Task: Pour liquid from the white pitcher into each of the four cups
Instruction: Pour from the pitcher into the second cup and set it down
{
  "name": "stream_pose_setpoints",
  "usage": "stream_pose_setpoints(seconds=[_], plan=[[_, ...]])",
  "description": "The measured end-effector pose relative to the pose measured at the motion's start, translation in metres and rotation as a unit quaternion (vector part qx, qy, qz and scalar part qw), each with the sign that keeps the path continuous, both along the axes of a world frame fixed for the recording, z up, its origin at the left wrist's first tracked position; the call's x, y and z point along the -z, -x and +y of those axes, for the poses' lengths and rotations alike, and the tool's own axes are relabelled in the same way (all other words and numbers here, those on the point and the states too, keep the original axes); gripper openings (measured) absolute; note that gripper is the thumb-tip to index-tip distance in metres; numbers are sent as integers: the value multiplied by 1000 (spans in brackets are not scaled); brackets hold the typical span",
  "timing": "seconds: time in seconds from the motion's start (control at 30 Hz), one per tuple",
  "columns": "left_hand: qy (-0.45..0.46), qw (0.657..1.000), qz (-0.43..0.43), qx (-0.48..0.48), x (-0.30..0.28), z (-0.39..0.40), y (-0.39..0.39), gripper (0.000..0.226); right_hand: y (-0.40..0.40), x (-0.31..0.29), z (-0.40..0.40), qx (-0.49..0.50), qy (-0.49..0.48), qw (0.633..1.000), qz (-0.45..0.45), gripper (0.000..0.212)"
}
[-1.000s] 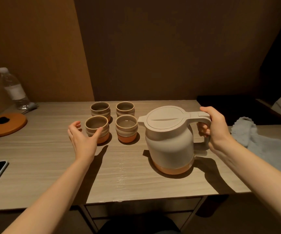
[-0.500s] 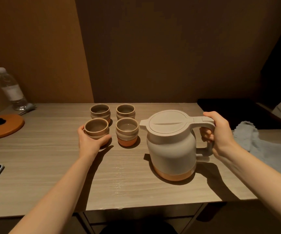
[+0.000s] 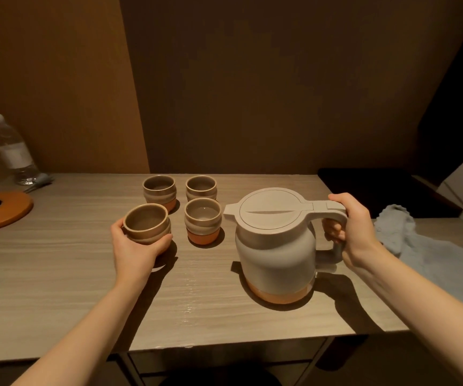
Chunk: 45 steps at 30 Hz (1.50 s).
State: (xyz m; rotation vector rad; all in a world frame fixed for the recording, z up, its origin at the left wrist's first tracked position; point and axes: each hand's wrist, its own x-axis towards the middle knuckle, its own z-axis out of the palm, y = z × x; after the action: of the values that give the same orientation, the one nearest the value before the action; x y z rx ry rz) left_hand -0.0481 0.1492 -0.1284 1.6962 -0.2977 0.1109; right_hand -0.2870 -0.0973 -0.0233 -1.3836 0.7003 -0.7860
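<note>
Wooden table (image 3: 57,274) with cups (image 3: 203,220), pitcher (image 3: 276,246), cloth (image 3: 430,254).

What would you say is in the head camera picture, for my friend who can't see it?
A person's left hand holds one small cup just off a wooden table, while the right hand grips the handle of a white pitcher standing upright with its lid shut. Three more cups wait behind, and a blue cloth lies at the right.

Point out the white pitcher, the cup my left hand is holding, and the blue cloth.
white pitcher (image 3: 276,254): head view, on the front of its body below the lid.
held cup (image 3: 152,235): head view, on its outer wall under the rim.
blue cloth (image 3: 433,260): head view, on its middle folds.
</note>
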Motion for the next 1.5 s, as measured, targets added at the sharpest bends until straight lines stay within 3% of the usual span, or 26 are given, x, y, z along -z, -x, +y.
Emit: stream_pose_setpoints(seconds=[0.5,1.03,1.5], plan=[[-11,982,-11,186,-17,-13,84,91,10,-9,9,-19,33,999,18,45],[-105,975,-97,171,-36,-15,72,98,1,-17,13,-28,42,998,35,46],[-240,934,-221,146,-56,-15,62,108,-2,-22,17,-33,61,996,47,53]])
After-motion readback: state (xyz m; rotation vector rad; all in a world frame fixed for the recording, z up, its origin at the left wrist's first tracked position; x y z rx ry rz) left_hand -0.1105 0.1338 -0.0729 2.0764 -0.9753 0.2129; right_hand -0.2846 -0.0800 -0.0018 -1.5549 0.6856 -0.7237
